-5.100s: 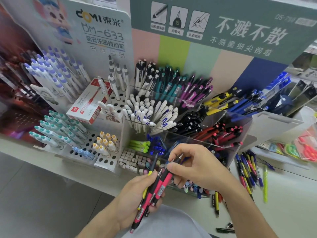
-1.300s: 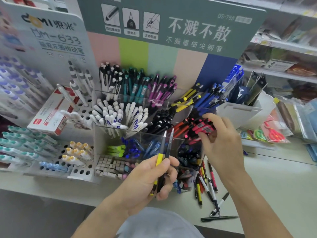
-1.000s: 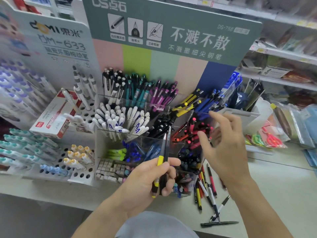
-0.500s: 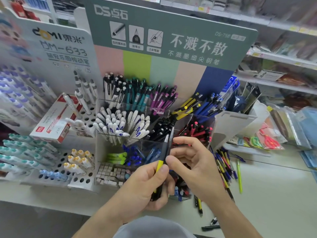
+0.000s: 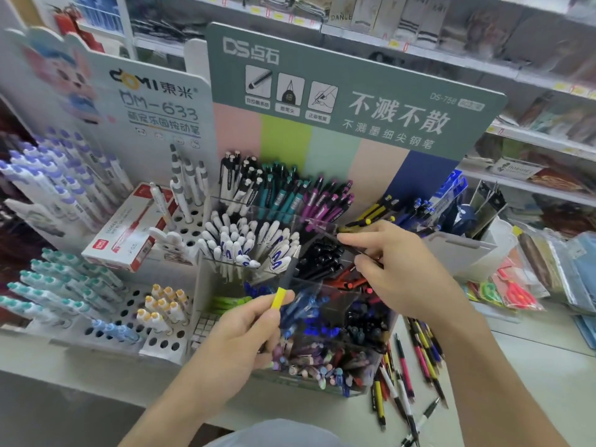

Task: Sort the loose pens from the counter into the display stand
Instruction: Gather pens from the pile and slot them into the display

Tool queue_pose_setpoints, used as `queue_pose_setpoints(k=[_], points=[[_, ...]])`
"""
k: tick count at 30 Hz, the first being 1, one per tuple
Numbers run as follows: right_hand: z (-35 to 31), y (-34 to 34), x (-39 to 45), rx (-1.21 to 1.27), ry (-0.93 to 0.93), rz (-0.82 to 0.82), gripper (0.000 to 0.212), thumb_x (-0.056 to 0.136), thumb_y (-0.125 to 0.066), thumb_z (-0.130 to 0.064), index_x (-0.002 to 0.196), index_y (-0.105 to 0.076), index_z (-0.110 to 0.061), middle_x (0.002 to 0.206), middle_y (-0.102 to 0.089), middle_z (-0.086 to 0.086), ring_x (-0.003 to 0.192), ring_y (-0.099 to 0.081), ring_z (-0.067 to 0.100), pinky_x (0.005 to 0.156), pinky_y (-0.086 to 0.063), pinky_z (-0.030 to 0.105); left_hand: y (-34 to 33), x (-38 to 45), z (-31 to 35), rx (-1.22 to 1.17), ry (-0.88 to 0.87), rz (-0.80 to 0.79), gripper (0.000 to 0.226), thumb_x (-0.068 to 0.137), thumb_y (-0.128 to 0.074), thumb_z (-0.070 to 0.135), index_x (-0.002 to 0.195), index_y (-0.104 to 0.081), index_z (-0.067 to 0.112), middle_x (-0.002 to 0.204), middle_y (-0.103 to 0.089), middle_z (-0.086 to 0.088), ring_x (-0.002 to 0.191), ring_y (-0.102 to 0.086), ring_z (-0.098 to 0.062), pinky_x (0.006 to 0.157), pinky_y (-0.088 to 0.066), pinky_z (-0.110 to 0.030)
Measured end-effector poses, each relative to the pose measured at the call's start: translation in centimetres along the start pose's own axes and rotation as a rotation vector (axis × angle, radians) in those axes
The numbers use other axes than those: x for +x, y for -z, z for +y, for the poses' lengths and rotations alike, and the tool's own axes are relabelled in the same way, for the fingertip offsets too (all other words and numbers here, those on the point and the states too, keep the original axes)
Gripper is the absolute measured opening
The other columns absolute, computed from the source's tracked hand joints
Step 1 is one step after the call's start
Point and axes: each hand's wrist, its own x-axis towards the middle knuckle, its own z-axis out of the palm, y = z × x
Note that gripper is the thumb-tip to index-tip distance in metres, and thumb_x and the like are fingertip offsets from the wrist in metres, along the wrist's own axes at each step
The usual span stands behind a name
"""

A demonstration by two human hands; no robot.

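Where shop shelves (image 5: 532, 140) rise behind, loose pens (image 5: 409, 366) litter the white counter (image 5: 516, 382).

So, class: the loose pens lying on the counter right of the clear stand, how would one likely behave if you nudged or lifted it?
The loose pens look like slim, rigid plastic barrels, so one would probably stay stiff and feel light. Lying flat on the smooth counter, it would likely slide or roll when nudged, though a pocket clip may stop it. They overlap in a heap, so lifting one could shift its neighbours.

two hands are showing, the left hand (image 5: 240, 338) and right hand (image 5: 398, 267); one red box (image 5: 124, 235) is lying beside two display boards.
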Motion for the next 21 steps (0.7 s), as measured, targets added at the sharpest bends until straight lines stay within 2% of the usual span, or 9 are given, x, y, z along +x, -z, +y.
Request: queue_pose_setpoints(k=[2,3,6,8,10,12,14,18,21], points=[[-0.7,0.4,0.3,-0.064,0.008,-0.098,0.038,0.103,-0.054,-0.014,0.133,-0.064,-0.035,0.124,-0.051,-0.011,0.1,-0.055,0.009,0.086,-0.042,0.019,0.4,-0.1,0.6,-0.014,-0.099,0.045,0.027,0.098,-0.056,0.015,0.108,-0.075,0.03,0.064,-0.046,-0.007,0.058,-0.036,-0.018,0.048,-0.03,-0.02],[-1.0,0.4,0.4,-0.052,0.007,-0.066,0.034,0.101,-0.058,-0.014,0.127,-0.068,-0.034,0.121,-0.054,-0.01,0.096,-0.059,0.008,0.088,-0.047,0.024,0.5,-0.2,1.0,-0.039,-0.138,0.084,0.024,0.094,-0.061,0.013,0.103,-0.077,0.028,0.064,-0.049,-0.009,0.057,-0.036,-0.021,0.046,-0.03,-0.022],[-1.4,0.2,0.1,0.08,0.022,0.314,0.012,0.087,-0.078,-0.016,0.09,-0.073,-0.027,0.089,-0.069,-0.015,0.077,-0.065,0.002,0.081,-0.056,0.029,1.1,-0.3,1.6,-0.121,-0.219,0.206,0.011,0.085,-0.069,0.014,0.091,-0.074,0.021,0.067,-0.059,-0.007,0.048,-0.044,-0.016,0.04,-0.031,-0.021],[-1.7,-0.3,-0.1,0.155,0.048,0.51,0.02,0.079,-0.085,-0.019,0.077,-0.066,-0.024,0.074,-0.067,-0.016,0.068,-0.064,0.005,0.07,-0.053,0.023,1.4,-0.4,1.9,-0.115,-0.256,0.24,0.008,0.083,-0.07,0.02,0.09,-0.074,0.019,0.066,-0.059,-0.005,0.043,-0.041,-0.016,0.04,-0.028,-0.019],[-1.9,-1.3,0.0,0.328,0.083,0.561,0.022,0.079,-0.087,-0.019,0.08,-0.065,-0.022,0.073,-0.068,-0.012,0.069,-0.066,0.008,0.068,-0.054,0.022,1.6,-0.3,1.9,-0.059,-0.299,0.263,0.012,0.082,-0.068,0.026,0.089,-0.075,0.02,0.063,-0.057,-0.008,0.042,-0.038,-0.019,0.039,-0.028,-0.019],[-1.9,-2.7,0.4,0.503,0.107,0.559,0.021,0.083,-0.084,-0.016,0.092,-0.066,-0.02,0.08,-0.071,-0.01,0.073,-0.069,0.011,0.071,-0.059,0.03,1.6,-0.1,2.1,-0.006,-0.329,0.297,0.014,0.081,-0.067,0.03,0.087,-0.076,0.022,0.056,-0.052,-0.01,0.041,-0.037,-0.019,0.038,-0.03,-0.019],[-1.7,-4.2,0.7,0.531,0.156,0.623,0.023,0.086,-0.081,-0.013,0.103,-0.066,-0.017,0.086,-0.072,-0.009,0.078,-0.07,0.01,0.074,-0.059,0.028,1.4,0.1,2.3,0.009,-0.341,0.345,0.015,0.078,-0.069,0.033,0.084,-0.078,0.023,0.049,-0.048,-0.007,0.042,-0.035,-0.016,0.04,-0.031,-0.02],[-0.5,-6.5,1.1,0.363,0.268,0.753,0.025,0.087,-0.079,-0.013,0.111,-0.072,-0.01,0.092,-0.075,-0.006,0.08,-0.069,0.006,0.077,-0.057,0.018,1.1,0.7,3.0,0.044,-0.383,0.405,0.021,0.078,-0.073,0.04,0.077,-0.076,0.018,0.049,-0.044,0.001,0.046,-0.036,-0.014,0.044,-0.032,-0.02],[0.5,-7.7,1.7,0.086,0.338,0.691,0.022,0.091,-0.075,-0.017,0.11,-0.078,-0.008,0.096,-0.075,0.001,0.088,-0.067,0.016,0.079,-0.058,0.036,0.9,1.4,4.1,0.095,-0.425,0.398,0.031,0.079,-0.07,0.048,0.082,-0.075,0.017,0.054,-0.05,-0.001,0.053,-0.045,-0.016,0.053,-0.04,-0.027]])
